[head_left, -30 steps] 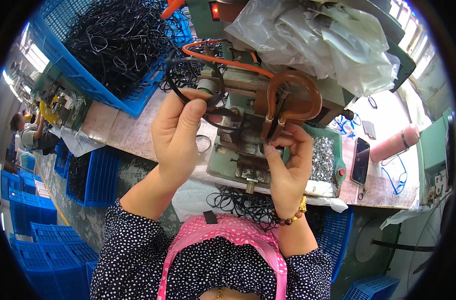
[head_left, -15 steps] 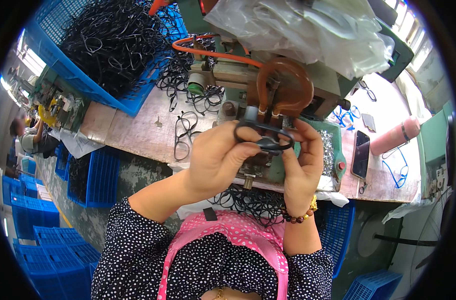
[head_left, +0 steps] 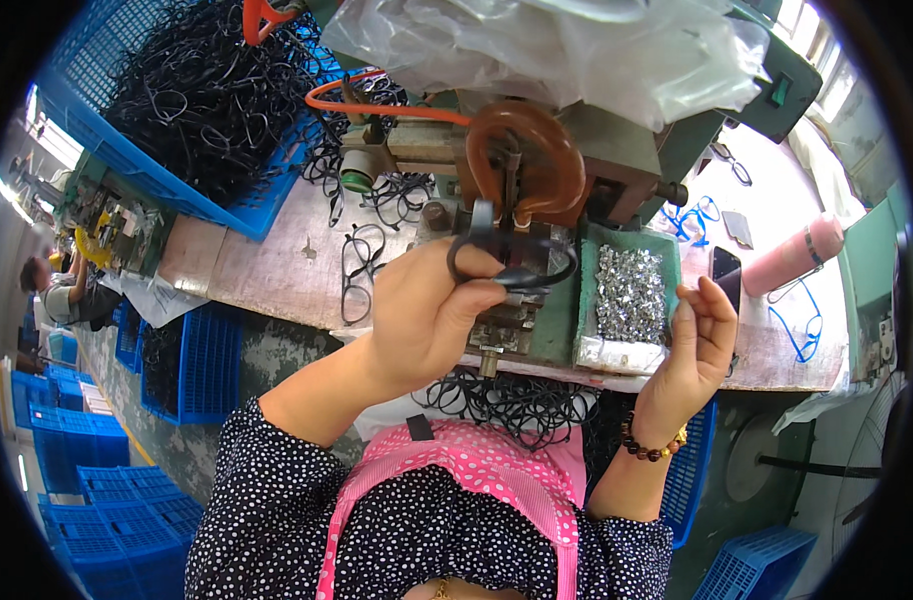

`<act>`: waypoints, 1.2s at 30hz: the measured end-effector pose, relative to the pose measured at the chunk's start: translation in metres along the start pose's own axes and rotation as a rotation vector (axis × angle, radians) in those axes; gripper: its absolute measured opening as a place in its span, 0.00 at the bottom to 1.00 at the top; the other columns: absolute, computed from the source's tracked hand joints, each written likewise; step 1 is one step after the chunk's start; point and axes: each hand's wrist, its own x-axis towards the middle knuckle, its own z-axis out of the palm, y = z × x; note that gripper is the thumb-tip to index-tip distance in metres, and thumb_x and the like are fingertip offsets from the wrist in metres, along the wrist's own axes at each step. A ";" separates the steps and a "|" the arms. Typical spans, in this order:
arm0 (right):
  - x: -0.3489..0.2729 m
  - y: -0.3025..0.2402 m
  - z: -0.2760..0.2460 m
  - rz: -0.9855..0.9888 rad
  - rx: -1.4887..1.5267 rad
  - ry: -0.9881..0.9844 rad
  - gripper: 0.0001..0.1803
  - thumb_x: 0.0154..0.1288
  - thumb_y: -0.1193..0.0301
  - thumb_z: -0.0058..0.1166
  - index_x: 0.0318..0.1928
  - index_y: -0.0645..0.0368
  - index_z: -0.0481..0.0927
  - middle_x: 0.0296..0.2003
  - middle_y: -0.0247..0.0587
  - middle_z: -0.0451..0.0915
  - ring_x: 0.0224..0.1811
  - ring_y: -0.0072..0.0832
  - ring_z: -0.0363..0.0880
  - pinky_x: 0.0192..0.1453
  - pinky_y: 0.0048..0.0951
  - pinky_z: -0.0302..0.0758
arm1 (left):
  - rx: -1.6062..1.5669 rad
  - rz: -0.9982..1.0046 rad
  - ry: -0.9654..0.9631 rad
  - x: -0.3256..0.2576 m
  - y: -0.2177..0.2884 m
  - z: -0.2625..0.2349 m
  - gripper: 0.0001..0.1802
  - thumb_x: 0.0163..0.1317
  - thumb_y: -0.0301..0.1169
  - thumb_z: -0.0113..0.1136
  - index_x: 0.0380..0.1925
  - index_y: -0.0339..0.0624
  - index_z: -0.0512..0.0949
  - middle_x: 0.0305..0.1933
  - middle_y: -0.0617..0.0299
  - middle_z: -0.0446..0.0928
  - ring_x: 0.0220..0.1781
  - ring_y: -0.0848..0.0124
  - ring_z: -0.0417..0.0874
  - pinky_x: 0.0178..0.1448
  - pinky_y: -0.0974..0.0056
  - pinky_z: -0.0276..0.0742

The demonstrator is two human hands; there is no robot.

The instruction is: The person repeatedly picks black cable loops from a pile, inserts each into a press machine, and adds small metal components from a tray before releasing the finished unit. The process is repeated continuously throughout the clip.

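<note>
My left hand (head_left: 427, 312) is closed, thumb against fingers, on a black eyeglass frame (head_left: 525, 278) held up before the machine (head_left: 612, 150). The far rim of the frame sticks out free to the right and looks blurred. My right hand (head_left: 699, 345) is off the frame, at the right edge of a green tray (head_left: 583, 275) of small shiny metal pieces (head_left: 629, 295). Its thumb and fingertips are drawn together; whether a small piece is between them cannot be seen. Several black frames (head_left: 517, 405) lie in my lap under the table edge.
A blue basket (head_left: 157, 165) heaped with black frames stands at the far left, loose frames (head_left: 359, 265) beside it. A clear plastic bag (head_left: 567, 45) covers the machine top. A pink bottle (head_left: 792, 258), phone (head_left: 725, 272) and blue frames (head_left: 802, 330) lie right.
My right hand has let go of the eyeglass frame and moved right to the tray of metal pieces. My left hand keeps hold of the frame, nearly in place. The view has shifted slightly.
</note>
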 end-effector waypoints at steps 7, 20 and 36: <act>0.001 0.024 -0.025 -0.288 -0.335 0.140 0.15 0.71 0.81 0.52 0.57 0.66 0.75 0.47 0.42 0.80 0.52 0.25 0.77 0.59 0.26 0.71 | 0.147 0.300 -0.018 0.003 -0.014 0.003 0.13 0.58 0.32 0.69 0.38 0.38 0.77 0.31 0.53 0.78 0.29 0.52 0.78 0.33 0.56 0.73; -0.007 0.052 -0.027 -0.348 -1.065 -0.371 0.07 0.58 0.70 0.64 0.36 0.54 0.81 0.48 0.38 0.80 0.64 0.45 0.70 0.74 0.52 0.54 | 0.104 0.355 0.010 0.004 -0.014 0.007 0.16 0.56 0.33 0.70 0.37 0.36 0.77 0.31 0.53 0.77 0.29 0.52 0.78 0.33 0.55 0.73; -0.016 0.078 -0.018 -0.229 -0.597 -0.068 0.05 0.69 0.79 0.57 0.44 0.65 0.80 0.38 0.39 0.82 0.37 0.24 0.78 0.43 0.25 0.76 | 0.802 -0.220 -0.022 -0.083 -0.127 -0.100 0.18 0.56 0.15 0.55 0.45 0.44 0.79 0.45 0.52 0.74 0.49 0.52 0.76 0.52 0.55 0.75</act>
